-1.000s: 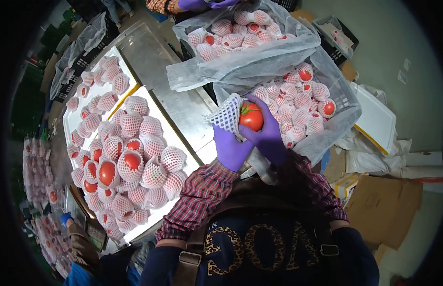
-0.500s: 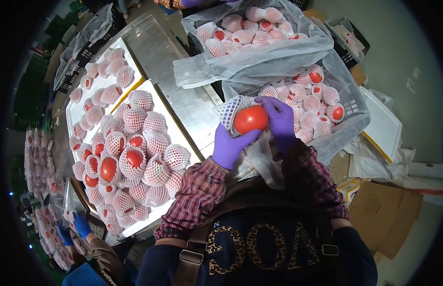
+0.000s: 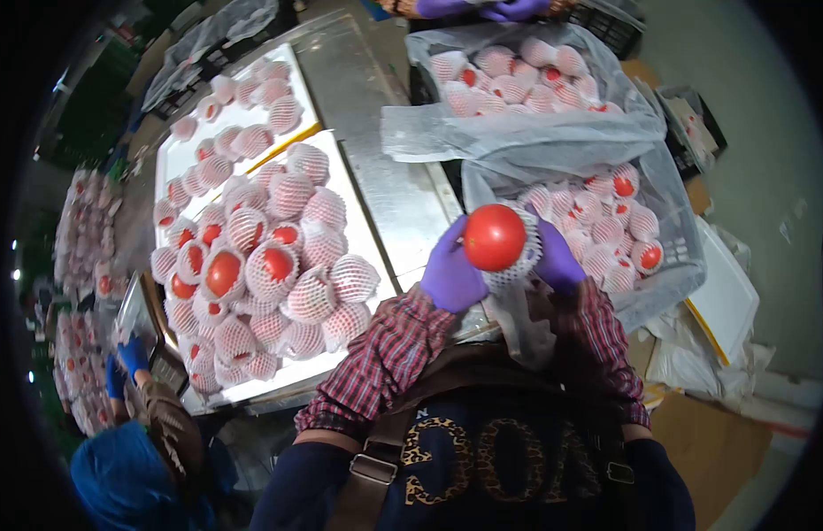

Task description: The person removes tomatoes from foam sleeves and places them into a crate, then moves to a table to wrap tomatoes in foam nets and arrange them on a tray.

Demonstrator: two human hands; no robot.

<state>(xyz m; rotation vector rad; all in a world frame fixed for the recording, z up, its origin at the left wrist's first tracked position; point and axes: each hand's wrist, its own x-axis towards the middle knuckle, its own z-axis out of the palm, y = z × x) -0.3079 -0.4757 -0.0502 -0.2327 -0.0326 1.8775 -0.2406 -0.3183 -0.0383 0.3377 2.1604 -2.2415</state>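
Note:
A large red tomato [image 3: 495, 237] is held in front of me, its face toward the camera bare. A white foam net sleeve [image 3: 527, 257] sits around its right and lower side. My left hand [image 3: 452, 273] in a purple glove is closed on the tomato's left side. From the right, my right hand [image 3: 560, 258], also gloved, grips the sleeve's edge beside the tomato; some fingers are hidden behind it. Just beyond my hands, a lined crate [image 3: 686, 257] holds many netted tomatoes [image 3: 597, 226].
On my left, white foam trays [image 3: 345, 190] carry heaped netted tomatoes [image 3: 288, 195] on a metal table [image 3: 332, 80]. A second lined crate [image 3: 646, 124] stands farther back. Across from me are another person's purple gloves [image 3: 518, 9]. A person in blue gloves [image 3: 133, 354] works at lower left.
The tomato has turned in my hands, and the sleeve now shows on its right instead of its left. My right hand has moved from the top to the right side. The view has shifted.

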